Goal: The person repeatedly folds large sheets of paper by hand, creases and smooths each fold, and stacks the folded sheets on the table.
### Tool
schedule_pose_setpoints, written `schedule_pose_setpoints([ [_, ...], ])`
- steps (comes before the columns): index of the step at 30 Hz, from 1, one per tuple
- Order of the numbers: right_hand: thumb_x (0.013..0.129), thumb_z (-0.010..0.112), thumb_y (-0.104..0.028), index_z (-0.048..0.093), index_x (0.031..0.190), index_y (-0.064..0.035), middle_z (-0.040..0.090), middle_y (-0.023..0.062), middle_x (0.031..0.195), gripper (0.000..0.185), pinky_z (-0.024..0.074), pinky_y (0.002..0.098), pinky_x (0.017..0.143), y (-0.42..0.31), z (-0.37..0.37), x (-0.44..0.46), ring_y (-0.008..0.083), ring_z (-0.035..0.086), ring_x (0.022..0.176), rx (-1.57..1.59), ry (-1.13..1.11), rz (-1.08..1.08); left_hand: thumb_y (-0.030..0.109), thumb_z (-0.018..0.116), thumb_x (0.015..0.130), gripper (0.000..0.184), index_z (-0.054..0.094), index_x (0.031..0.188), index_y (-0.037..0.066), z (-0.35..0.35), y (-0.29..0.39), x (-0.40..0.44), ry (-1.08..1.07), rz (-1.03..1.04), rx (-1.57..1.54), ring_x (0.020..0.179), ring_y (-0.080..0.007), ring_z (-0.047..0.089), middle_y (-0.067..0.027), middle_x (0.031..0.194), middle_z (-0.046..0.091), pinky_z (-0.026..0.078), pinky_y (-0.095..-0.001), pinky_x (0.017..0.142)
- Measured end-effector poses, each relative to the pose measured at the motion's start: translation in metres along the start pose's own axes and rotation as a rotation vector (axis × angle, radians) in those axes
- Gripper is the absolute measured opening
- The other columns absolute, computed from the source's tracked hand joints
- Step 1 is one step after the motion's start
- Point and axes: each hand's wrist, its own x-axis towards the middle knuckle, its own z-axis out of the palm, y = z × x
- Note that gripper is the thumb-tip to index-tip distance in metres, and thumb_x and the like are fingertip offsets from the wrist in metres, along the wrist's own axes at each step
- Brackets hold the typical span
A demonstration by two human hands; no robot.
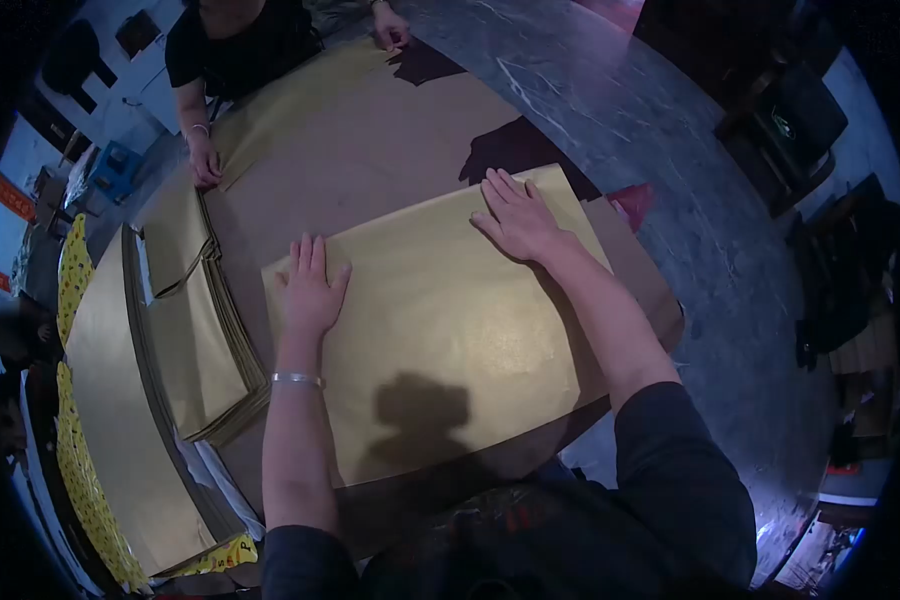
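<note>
A large gold paper sheet (450, 330) lies flat on the table in front of me, its far edge slightly slanted. Near its far left corner, my left hand (312, 290) rests palm down with the fingers stretched out. My right hand (515, 215) lies flat near the far right corner, fingers spread. Neither hand grips anything. A dark maroon piece (525, 150) sticks out from beyond the sheet's far right edge. Shadows fall over the near part of the sheet.
To my left are a stack of folded gold sheets (195, 350) and another gold stack (110, 400) on yellow printed wrapping (80, 470). Across the brown table cover (370, 140), a person (240, 50) handles another gold sheet (290, 100). Chairs (790, 130) stand at the right.
</note>
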Motion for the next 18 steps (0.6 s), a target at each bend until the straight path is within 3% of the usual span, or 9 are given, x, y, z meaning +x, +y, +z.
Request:
schedule_pose_setpoints([
  [10,0.100,0.027,-0.054,0.017,0.153,-0.0021,0.010,0.0119,0.162,0.075,0.0110,0.0464,0.121,0.058,-0.005,-0.012,0.0234,0.008,0.150,-0.032,0.026,0.206,0.059,0.040,0.095,0.076,0.026,0.152,0.010,0.003,-0.037,-0.003,0.000,-0.101,0.045,0.148,-0.0322,0.016,-0.0123,0.160,0.020,0.017,-0.0608,0.115],
  [13,0.100,0.027,-0.054,0.016,0.153,-0.0018,0.008,0.0121,0.162,0.075,0.0091,0.0518,0.120,0.062,-0.013,-0.023,0.0256,0.008,0.150,-0.061,0.011,0.214,0.061,0.038,0.095,0.077,0.025,0.152,0.009,0.006,-0.050,-0.006,-0.003,-0.149,0.085,0.148,-0.0369,0.013,-0.0192,0.159,0.016,0.017,-0.0613,0.115],
  [15,0.100,0.028,-0.054,0.017,0.153,-0.0016,0.007,0.0123,0.163,0.076,0.0086,0.0546,0.120,0.059,-0.015,-0.034,0.0263,0.007,0.150,-0.036,-0.063,0.245,0.061,0.036,0.096,0.077,0.025,0.152,0.010,0.009,-0.054,-0.004,0.003,-0.151,0.074,0.148,-0.0388,0.012,-0.0193,0.160,0.015,0.018,-0.0626,0.114],
  [18,0.100,0.026,-0.056,0.018,0.153,-0.0022,0.010,0.0129,0.162,0.076,0.0080,0.0561,0.119,0.066,-0.004,-0.049,0.0264,0.007,0.150,-0.122,0.012,0.181,0.061,0.035,0.096,0.073,0.024,0.153,0.016,0.003,-0.042,-0.007,-0.028,-0.278,0.061,0.148,-0.0392,0.011,-0.0195,0.160,0.014,0.018,-0.0656,0.112],
])
